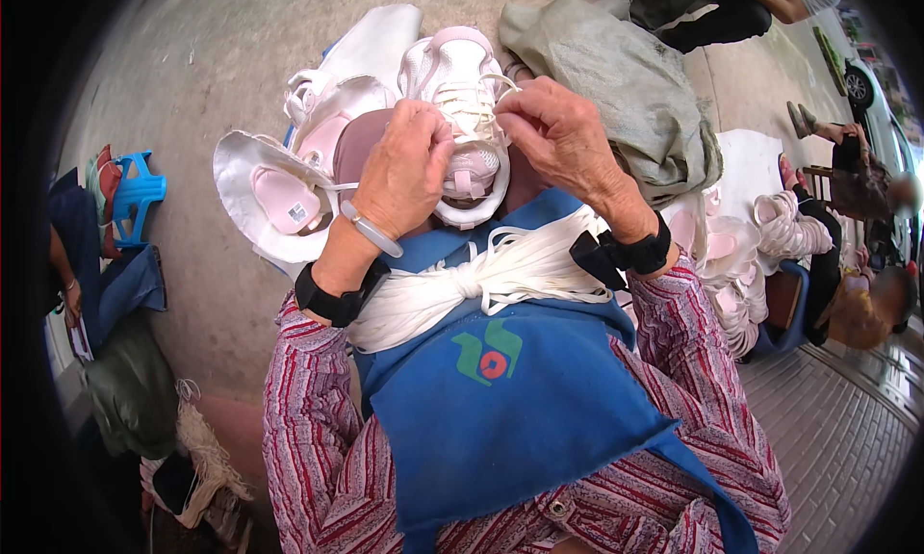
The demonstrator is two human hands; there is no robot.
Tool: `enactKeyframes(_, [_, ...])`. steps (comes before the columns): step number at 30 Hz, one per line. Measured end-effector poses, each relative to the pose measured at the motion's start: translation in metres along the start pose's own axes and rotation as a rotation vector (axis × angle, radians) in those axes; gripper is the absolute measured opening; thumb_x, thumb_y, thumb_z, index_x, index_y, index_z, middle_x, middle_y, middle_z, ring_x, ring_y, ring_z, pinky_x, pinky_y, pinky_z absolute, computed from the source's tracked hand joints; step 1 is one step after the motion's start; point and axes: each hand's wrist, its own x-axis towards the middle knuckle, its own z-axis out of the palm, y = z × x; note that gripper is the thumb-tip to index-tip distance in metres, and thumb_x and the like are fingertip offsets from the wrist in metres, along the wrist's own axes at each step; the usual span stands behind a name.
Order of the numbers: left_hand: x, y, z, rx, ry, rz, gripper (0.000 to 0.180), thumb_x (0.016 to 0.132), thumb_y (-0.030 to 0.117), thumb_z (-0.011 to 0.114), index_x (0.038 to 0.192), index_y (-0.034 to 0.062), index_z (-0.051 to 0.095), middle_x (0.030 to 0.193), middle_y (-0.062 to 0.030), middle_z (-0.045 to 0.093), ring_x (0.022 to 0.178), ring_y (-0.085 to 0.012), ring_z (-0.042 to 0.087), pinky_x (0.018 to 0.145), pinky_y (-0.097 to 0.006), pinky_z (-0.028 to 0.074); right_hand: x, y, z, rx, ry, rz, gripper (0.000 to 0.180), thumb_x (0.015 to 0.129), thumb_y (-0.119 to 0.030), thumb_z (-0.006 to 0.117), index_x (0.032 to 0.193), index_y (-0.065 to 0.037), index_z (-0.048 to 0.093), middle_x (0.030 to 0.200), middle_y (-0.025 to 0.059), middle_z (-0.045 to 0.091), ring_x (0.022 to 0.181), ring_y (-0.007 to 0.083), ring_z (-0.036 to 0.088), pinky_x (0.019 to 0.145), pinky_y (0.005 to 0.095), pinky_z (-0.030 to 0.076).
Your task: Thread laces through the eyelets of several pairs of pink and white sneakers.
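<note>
My left hand (409, 164) grips the shoe (462, 111) at frame centre; my right hand (558, 135) pinches its lace (502, 84). Lacing seems partly done; laces (481, 280) wait below.

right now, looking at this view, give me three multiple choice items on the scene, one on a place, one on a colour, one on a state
1. Where does the bundle of white laces lie?
A. on the blue apron, in the lap
B. on the blue plastic stool
C. on the grey sack

2. What colour is the shoe in the hands?
A. black and red
B. white and pink
C. green

3. How does the right hand stand?
A. flat on the ground
B. spread wide in the air
C. fingers pinched on a white lace at the shoe

Key: 1 A, the bundle rests on the blue apron between the forearms. 2 B, white upper with pale pink parts. 3 C, its fingers close on a lace, while the left hand grips the shoe's side.
</note>
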Motion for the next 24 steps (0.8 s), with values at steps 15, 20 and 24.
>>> enactKeyframes(15, [0.048,-0.021,-0.003,0.027,-0.078,-0.246,0.020,0.085,0.017,0.063,0.093,-0.0013,0.060,0.099,-0.0152,0.057,0.077,-0.0192,0.060,0.067,-0.031,0.048,-0.011,-0.012,0.033,-0.038,-0.018,0.042,0.010,0.079,-0.012,0.066,0.082,-0.004,0.062,0.080,0.0122,0.056,0.074,0.0315,0.059,0.064,0.0394,0.047])
enactKeyframes(20, [0.033,-0.011,-0.006,-0.468,-0.020,-0.576,0.013,0.082,0.013,0.068,0.084,0.0010,0.064,0.084,-0.0098,0.062,0.063,-0.0151,0.063,0.057,-0.028,0.050,0.017,-0.007,0.035,-0.050,0.021,0.136,0.015,0.078,-0.014,0.065,0.077,0.001,0.063,0.077,0.0187,0.059,0.073,0.0353,0.059,0.067,0.0419,0.047])
enactKeyframes(24, [0.025,-0.004,-0.007,-0.570,0.134,-0.568,0.010,0.084,0.011,0.068,0.082,0.0021,0.063,0.074,-0.0044,0.062,0.053,-0.0089,0.059,0.047,-0.022,0.046,0.036,0.018,0.038,-0.077,-0.076,0.231,0.020,0.077,-0.017,0.064,0.081,0.002,0.064,0.077,0.0223,0.062,0.073,0.0374,0.061,0.069,0.0431,0.049])
